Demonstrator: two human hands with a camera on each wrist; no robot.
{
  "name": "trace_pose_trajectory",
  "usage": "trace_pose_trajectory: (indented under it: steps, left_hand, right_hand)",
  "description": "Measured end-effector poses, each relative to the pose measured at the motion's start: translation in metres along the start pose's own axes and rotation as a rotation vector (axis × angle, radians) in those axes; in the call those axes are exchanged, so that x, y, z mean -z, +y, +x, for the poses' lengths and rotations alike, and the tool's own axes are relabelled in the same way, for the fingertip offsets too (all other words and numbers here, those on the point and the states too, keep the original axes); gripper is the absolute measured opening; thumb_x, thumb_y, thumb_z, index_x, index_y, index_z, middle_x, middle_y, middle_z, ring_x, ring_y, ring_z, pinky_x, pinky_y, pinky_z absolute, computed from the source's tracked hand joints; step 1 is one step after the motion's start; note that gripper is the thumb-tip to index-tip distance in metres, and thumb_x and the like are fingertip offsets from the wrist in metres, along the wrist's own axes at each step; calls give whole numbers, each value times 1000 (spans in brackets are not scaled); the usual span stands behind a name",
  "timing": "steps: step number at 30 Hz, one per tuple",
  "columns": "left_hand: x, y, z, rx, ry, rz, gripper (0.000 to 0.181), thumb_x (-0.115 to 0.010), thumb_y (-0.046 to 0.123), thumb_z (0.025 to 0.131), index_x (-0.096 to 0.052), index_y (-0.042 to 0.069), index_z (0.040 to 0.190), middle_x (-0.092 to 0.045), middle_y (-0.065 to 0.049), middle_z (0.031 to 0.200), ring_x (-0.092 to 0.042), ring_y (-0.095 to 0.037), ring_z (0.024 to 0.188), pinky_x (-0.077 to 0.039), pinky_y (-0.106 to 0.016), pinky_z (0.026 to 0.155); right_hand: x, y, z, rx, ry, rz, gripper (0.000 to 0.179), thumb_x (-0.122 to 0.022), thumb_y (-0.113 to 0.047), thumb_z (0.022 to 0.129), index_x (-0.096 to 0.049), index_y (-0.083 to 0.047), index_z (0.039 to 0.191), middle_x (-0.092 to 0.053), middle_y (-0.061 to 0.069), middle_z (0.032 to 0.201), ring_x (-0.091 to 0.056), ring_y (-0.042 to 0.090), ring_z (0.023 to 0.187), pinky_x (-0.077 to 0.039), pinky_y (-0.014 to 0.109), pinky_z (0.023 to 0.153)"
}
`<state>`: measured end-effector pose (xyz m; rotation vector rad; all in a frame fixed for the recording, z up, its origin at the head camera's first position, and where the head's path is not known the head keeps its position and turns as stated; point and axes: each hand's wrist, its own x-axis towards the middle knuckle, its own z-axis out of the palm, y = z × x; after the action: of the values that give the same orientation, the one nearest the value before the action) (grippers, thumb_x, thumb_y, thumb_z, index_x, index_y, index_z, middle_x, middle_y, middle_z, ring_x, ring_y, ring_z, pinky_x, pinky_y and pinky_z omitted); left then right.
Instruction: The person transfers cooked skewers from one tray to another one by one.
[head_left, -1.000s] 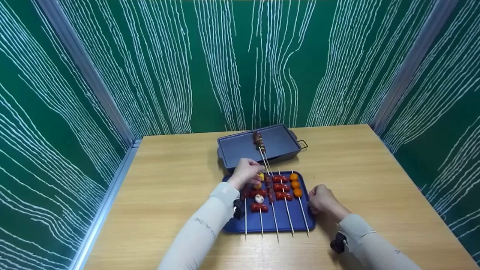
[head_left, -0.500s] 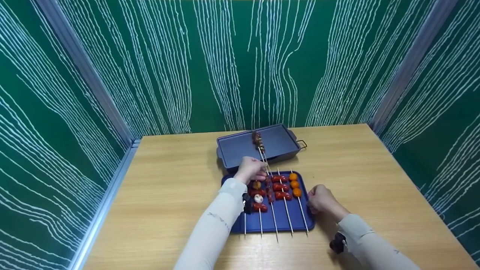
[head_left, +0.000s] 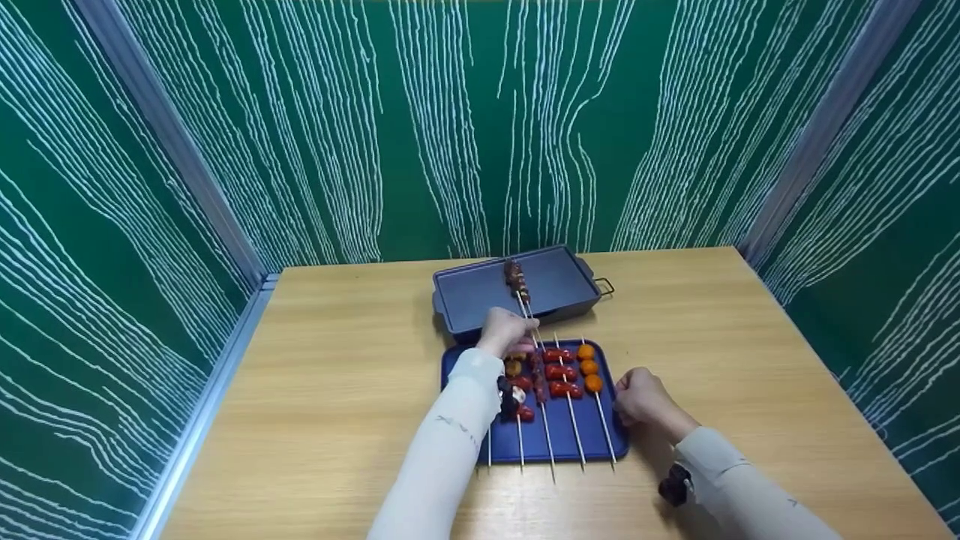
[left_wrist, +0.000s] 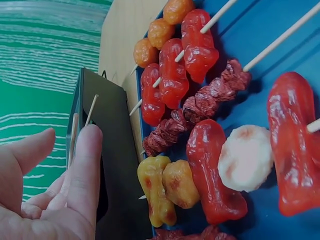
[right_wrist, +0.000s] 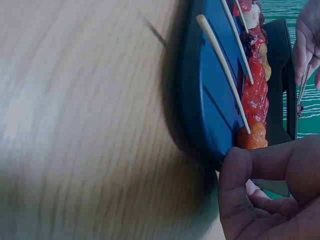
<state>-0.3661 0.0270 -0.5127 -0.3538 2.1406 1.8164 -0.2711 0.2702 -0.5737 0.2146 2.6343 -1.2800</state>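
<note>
My left hand [head_left: 508,331] is at the stick ends of two brown meat skewers [head_left: 516,279], whose meat lies on the dark pan [head_left: 564,274]. In the left wrist view its thumb and forefinger stand apart around the sticks [left_wrist: 95,102]. My right hand [head_left: 643,397] pinches the right rim of the blue tray [right_wrist: 210,110] between thumb and fingers. On the tray lie skewers: orange balls [left_wrist: 161,33], red sausages [left_wrist: 172,72], dark red meat [left_wrist: 215,95], and one mixing yellow pieces, sausages and a white slice [left_wrist: 246,157]. The leftmost skewer is mostly hidden by my left arm.
The pan stands just behind the tray, with a wire handle [head_left: 604,286] at its right. Both are on a wooden table [head_left: 337,382]. Green walls [head_left: 570,135] with white wavy lines enclose it at the back and sides.
My left hand has moved right and a little farther away, to the sticks hanging off the pan. Its forearm now covers more of the tray's left side. The right hand stays put.
</note>
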Motion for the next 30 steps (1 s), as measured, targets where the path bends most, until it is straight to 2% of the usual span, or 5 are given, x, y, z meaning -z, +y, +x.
trace_pose_trajectory:
  steps: [6,13,19,25,30]
  left_hand:
    - [-3,0,3,3,23,3,13,-77,6,99,-67,7,89,-67,-4,80,-67,-12,64,-70,-36,86]
    - [1,1,3,-20,-30,-156,24,-66,-11,98,-59,4,82,-64,-8,78,-66,-15,58,-70,-32,78]
    - [8,4,5,-27,-105,-265,7,-63,-11,101,-68,-7,102,-71,-14,84,-71,-18,65,-70,-33,82]
    - [10,9,2,-44,-148,-305,30,-62,-8,103,-63,-16,132,-73,-28,113,-72,-19,73,-70,-32,79]
    - [10,15,0,-49,-144,-315,34,-65,-6,103,-63,-13,136,-75,-29,113,-76,-22,78,-70,-31,75]
  right_hand:
    - [0,-3,-1,4,1,10,21,-57,14,81,-56,-5,73,-59,5,68,-60,12,50,-56,23,45]
    - [-1,0,1,6,0,1,26,-58,14,81,-53,-8,69,-59,5,65,-60,11,48,-57,24,44]
    - [1,-2,1,3,-1,4,27,-57,15,81,-52,-9,68,-57,4,64,-59,11,48,-55,23,44]
    - [1,-1,0,3,-8,4,27,-57,15,82,-53,-9,69,-57,3,63,-59,11,47,-55,23,44]
    - [1,0,2,-9,-21,30,33,-54,16,81,-49,-12,65,-52,-2,56,-57,9,46,-54,22,43]
